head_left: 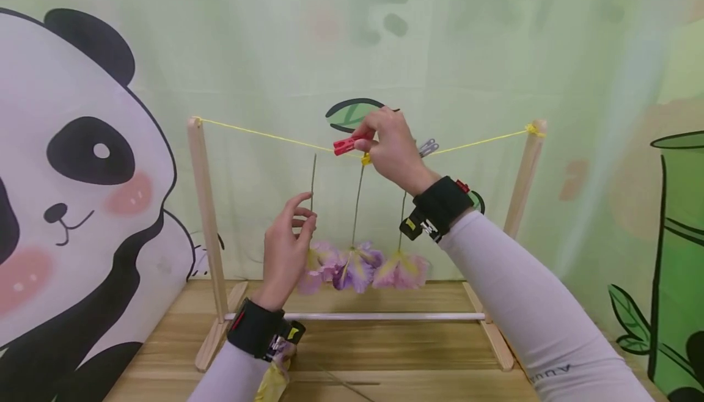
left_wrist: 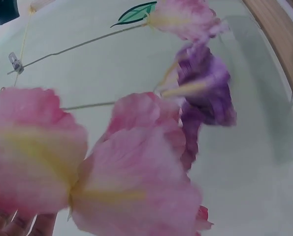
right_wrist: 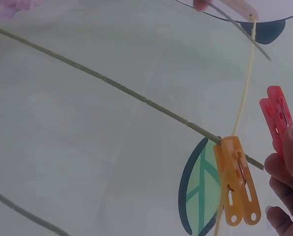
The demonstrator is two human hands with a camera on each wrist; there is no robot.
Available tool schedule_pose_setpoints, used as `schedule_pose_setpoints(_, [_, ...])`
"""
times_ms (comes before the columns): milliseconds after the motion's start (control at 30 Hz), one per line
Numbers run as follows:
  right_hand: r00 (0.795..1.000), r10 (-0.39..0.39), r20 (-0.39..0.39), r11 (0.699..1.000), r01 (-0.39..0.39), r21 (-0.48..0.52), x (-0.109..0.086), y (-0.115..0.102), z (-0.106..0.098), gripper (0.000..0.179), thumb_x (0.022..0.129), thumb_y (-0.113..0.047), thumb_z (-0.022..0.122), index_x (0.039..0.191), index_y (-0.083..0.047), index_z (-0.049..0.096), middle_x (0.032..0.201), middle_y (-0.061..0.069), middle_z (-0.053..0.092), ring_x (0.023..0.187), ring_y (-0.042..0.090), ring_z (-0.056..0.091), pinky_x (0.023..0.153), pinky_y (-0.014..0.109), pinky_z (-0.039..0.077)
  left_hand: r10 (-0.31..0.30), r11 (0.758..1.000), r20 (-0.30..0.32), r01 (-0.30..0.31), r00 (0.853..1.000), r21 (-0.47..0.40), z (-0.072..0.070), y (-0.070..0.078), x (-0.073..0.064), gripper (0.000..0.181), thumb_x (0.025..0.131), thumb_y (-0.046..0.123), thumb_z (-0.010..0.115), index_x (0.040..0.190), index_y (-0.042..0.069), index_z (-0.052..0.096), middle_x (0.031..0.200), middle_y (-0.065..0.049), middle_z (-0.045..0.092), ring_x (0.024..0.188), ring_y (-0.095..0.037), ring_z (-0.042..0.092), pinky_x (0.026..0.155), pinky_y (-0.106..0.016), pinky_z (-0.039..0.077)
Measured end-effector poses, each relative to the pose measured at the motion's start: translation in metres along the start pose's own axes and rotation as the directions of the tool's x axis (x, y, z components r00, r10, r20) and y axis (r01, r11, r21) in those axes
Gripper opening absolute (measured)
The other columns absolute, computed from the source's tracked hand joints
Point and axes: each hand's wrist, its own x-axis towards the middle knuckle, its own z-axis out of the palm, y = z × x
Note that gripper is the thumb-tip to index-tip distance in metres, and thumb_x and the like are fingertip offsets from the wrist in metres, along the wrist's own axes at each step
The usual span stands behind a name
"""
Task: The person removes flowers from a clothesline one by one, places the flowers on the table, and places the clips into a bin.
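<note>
My left hand [head_left: 287, 244] pinches the thin stem of a pink artificial flower [left_wrist: 131, 172], which hangs head down. Its stem's upper tip stands just below the yellow string [head_left: 247, 132]. At string height, my right hand [head_left: 393, 145] pinches a red clothespin [right_wrist: 276, 115] between thumb and fingers. Beside it, an orange clothespin [right_wrist: 240, 182] clips the stem of a purple flower [head_left: 357, 270] to the string. Farther right, a grey clothespin [head_left: 429, 147] holds a second pink flower [head_left: 404, 270]. The left hand's fingers are mostly out of the left wrist view.
Two wooden posts [head_left: 207, 212] carry the string, joined low down by a white rod [head_left: 385, 316]. On the wooden table, a yellowish flower [head_left: 272, 383] lies partly under the left wrist, near loose stems [head_left: 341, 382]. A panda-print cloth [head_left: 264, 41] hangs behind.
</note>
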Motion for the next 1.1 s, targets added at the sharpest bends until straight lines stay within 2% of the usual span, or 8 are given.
schedule_pose_setpoints(133, [1.0, -0.011, -0.02, 1.0, 0.011, 0.016, -0.005, 0.0, 0.0, 0.004, 0.084, -0.003, 0.071, 0.086, 0.0, 0.071, 0.081, 0.01, 0.065, 0.085, 0.025, 0.05, 0.089, 0.042, 0.036, -0.024, 0.999, -0.008, 0.024, 1.0, -0.022, -0.004, -0.001, -0.009, 0.039, 0.095, 0.014, 0.061, 0.132, 0.024, 0.054, 0.096, -0.004, 0.066, 0.082, -0.016, 0.063, 0.065, -0.036, 0.056])
schedule_pose_setpoints(233, [0.999, -0.01, -0.05, 0.999, 0.011, 0.035, -0.01, -0.001, 0.0, 0.005, 0.082, -0.004, 0.073, 0.086, -0.001, 0.07, 0.082, 0.01, 0.066, 0.086, 0.025, 0.05, 0.091, 0.042, 0.035, -0.015, 0.999, -0.005, 0.014, 1.0, -0.034, -0.007, 0.0, -0.014, 0.037, 0.096, 0.015, 0.06, 0.132, 0.023, 0.055, 0.095, -0.004, 0.065, 0.082, -0.017, 0.063, 0.065, -0.036, 0.056])
schedule_pose_setpoints(433, [0.996, -0.029, -0.082, 0.998, 0.033, 0.055, -0.016, -0.004, 0.0, 0.009, 0.082, -0.009, 0.074, 0.088, -0.003, 0.071, 0.083, 0.007, 0.066, 0.091, 0.022, 0.051, 0.092, 0.042, 0.036, 0.009, 1.0, -0.048, -0.009, 0.999, -0.014, -0.014, 0.0, -0.022, 0.034, 0.096, 0.016, 0.06, 0.129, 0.023, 0.057, 0.094, -0.005, 0.065, 0.082, -0.019, 0.063, 0.065, -0.038, 0.054])
schedule_pose_setpoints(567, [0.994, -0.029, -0.106, 0.996, 0.038, 0.081, -0.025, -0.005, -0.003, 0.014, 0.082, -0.011, 0.075, 0.091, -0.003, 0.07, 0.086, 0.008, 0.066, 0.093, 0.023, 0.05, 0.092, 0.044, 0.036, 0.008, 1.0, -0.04, -0.008, 0.999, -0.002, -0.014, 0.0, -0.031, 0.032, 0.096, 0.017, 0.06, 0.127, 0.022, 0.059, 0.094, -0.005, 0.065, 0.081, -0.018, 0.063, 0.064, -0.036, 0.054])
schedule_pose_setpoints(667, [0.995, -0.036, -0.095, 0.994, 0.046, 0.103, -0.035, -0.003, -0.003, 0.018, 0.082, -0.014, 0.075, 0.096, -0.004, 0.07, 0.09, 0.008, 0.064, 0.094, 0.025, 0.049, 0.089, 0.045, 0.036, 0.009, 1.0, -0.037, -0.009, 0.999, 0.02, -0.014, -0.002, -0.039, 0.03, 0.096, 0.016, 0.06, 0.126, 0.021, 0.06, 0.094, -0.005, 0.065, 0.08, -0.017, 0.063, 0.062, -0.035, 0.054])
schedule_pose_setpoints(800, [0.993, -0.077, -0.09, 0.986, 0.09, 0.138, -0.049, 0.0, 0.001, 0.02, 0.082, -0.015, 0.074, 0.098, -0.005, 0.07, 0.089, 0.008, 0.061, 0.09, 0.026, 0.048, 0.082, 0.044, 0.036, 0.033, 0.996, -0.021, -0.032, 0.999, 0.077, -0.015, -0.003, -0.049, 0.029, 0.096, 0.015, 0.059, 0.125, 0.019, 0.06, 0.093, -0.004, 0.064, 0.079, -0.015, 0.062, 0.062, -0.034, 0.054])
schedule_pose_setpoints(900, [0.99, -0.095, -0.104, 0.982, 0.111, 0.155, -0.058, 0.003, 0.004, 0.02, 0.082, -0.015, 0.074, 0.099, -0.005, 0.07, 0.089, 0.008, 0.061, 0.089, 0.024, 0.047, 0.083, 0.044, 0.036, 0.045, 0.992, -0.002, -0.045, 0.999, 0.118, -0.015, -0.003, -0.054, 0.028, 0.096, 0.014, 0.06, 0.124, 0.017, 0.06, 0.093, -0.003, 0.064, 0.078, -0.013, 0.062, 0.062, -0.033, 0.054])
schedule_pose_setpoints(1100, [0.988, -0.068, -0.14, 0.979, 0.093, 0.18, -0.077, 0.01, 0.006, 0.028, 0.082, -0.016, 0.075, 0.106, -0.005, 0.069, 0.094, 0.009, 0.062, 0.096, 0.024, 0.05, 0.085, 0.047, 0.039, 0.028, 0.991, 0.017, -0.03, 0.999, 0.132, -0.015, -0.003, -0.063, 0.026, 0.095, 0.012, 0.06, 0.121, 0.017, 0.06, 0.091, -0.001, 0.063, 0.076, -0.012, 0.061, 0.062, -0.031, 0.054])
